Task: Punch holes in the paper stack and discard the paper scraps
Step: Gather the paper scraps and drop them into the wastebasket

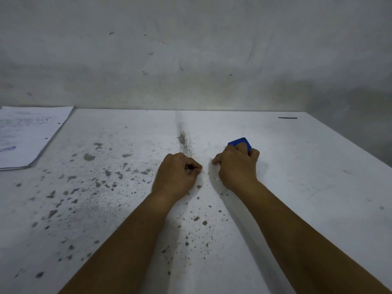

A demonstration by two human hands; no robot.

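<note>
The paper stack [27,134] lies at the table's far left, with small punched holes along its right edge. My right hand [237,166] rests on the table at centre, closed around a blue object [240,142], apparently the hole punch, most of it hidden by my fingers; its index finger touches the tabletop. My left hand [177,175] sits just left of it, fingers curled with fingertips pinched together on the table surface. Whether it holds paper scraps is too small to tell.
The white table [307,187] is stained with dark specks, and a seam runs down its middle. A grey wall [191,49] stands directly behind it. A short dark mark [287,118] shows at the back right. The table's right edge slopes away at right.
</note>
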